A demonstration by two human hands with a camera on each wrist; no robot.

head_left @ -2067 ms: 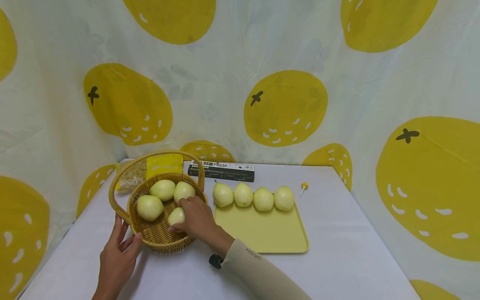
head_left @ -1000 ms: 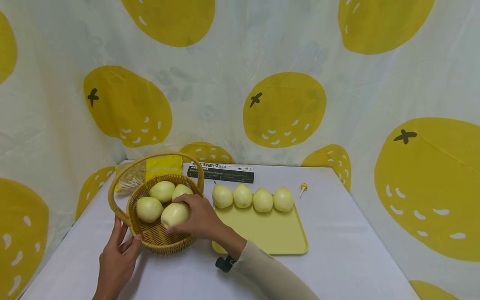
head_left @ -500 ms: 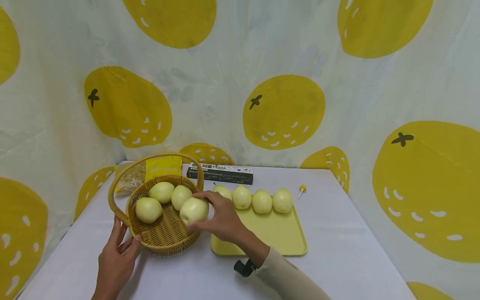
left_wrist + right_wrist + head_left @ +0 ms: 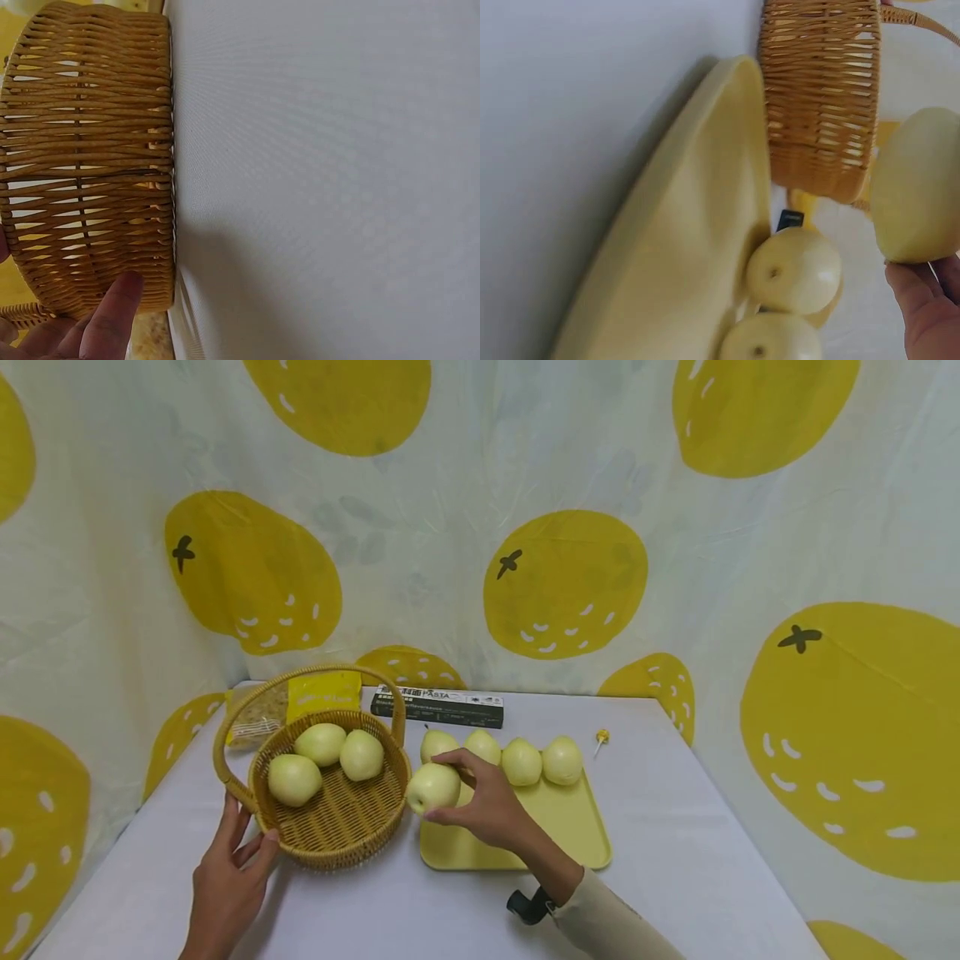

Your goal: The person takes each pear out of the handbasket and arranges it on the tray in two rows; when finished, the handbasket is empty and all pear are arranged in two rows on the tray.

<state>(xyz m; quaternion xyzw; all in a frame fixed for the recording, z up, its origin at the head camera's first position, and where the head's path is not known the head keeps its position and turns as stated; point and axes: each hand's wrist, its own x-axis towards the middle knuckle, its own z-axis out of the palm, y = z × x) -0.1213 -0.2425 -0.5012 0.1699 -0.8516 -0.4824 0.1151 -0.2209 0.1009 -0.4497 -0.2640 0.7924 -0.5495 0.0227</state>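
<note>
In the head view my right hand [image 4: 487,802] holds a pale yellow-green pear [image 4: 433,788] between thumb and fingers, just right of the basket and over the tray's left edge. The right wrist view shows this pear [image 4: 919,186] raised above the tray's level. My left hand [image 4: 232,877] grips the near left side of the round wicker basket [image 4: 341,852], its thumb at the rim. One of its fingers [image 4: 112,319] lies along the woven wall in the left wrist view. Three pears [image 4: 362,755] sit in the basket's left and back part. Several more stand in a row [image 4: 521,762] along the back of the yellow tray [image 4: 517,852].
A black pasta box [image 4: 438,707] lies behind the row of pears. Behind the basket are a yellow-and-clear food packet [image 4: 258,714] and the arched basket handle [image 4: 300,672]. A small yellow lollipop [image 4: 602,737] lies right of the tray. A patterned curtain backs the table.
My right hand has lifted a pear out of the basket and carried it right to the tray's left edge. The left hand stays at the basket's side.
</note>
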